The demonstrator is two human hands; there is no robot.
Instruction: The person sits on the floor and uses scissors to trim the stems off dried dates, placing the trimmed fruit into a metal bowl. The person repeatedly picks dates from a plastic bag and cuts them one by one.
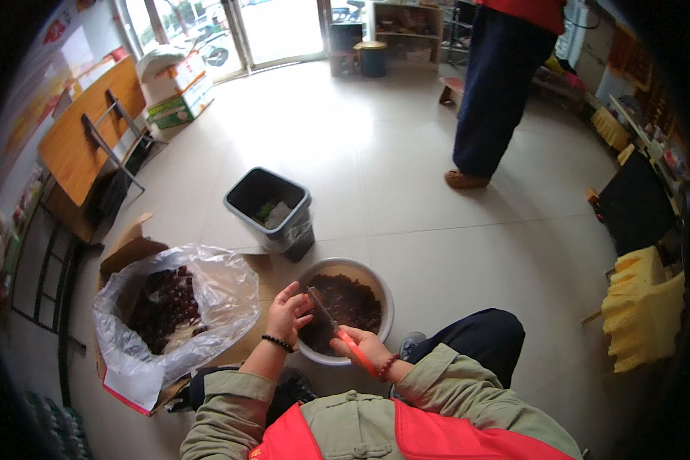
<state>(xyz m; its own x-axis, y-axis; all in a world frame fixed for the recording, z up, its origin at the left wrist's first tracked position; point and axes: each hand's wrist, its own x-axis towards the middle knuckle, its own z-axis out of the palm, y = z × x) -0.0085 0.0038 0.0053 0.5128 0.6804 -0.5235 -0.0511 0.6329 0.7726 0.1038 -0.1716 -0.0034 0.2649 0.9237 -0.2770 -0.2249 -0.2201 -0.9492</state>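
Note:
My right hand (363,347) holds a tool with an orange handle (356,352) and a narrow metal blade; whether it is a knife or scissors I cannot tell. Its tip points up and left, to my left hand (288,315), whose fingers are spread; whether something small lies between them is too small to tell. Both hands are over the near left part of a round pale basin (387,310) with dark brown pieces (351,296) in it. Left of my left hand, a clear plastic bag (230,287) lines a cardboard box (127,246) and holds dark red pieces (167,302) resembling dried fruit.
Beyond the basin stands a grey bin (307,201) with a bag and some waste inside. A person (494,92) stands at the upper right near a low stool (452,91). A folded wooden table (95,132) and boxes (178,106) stand at the left; yellow cloth (638,310) is at the right.

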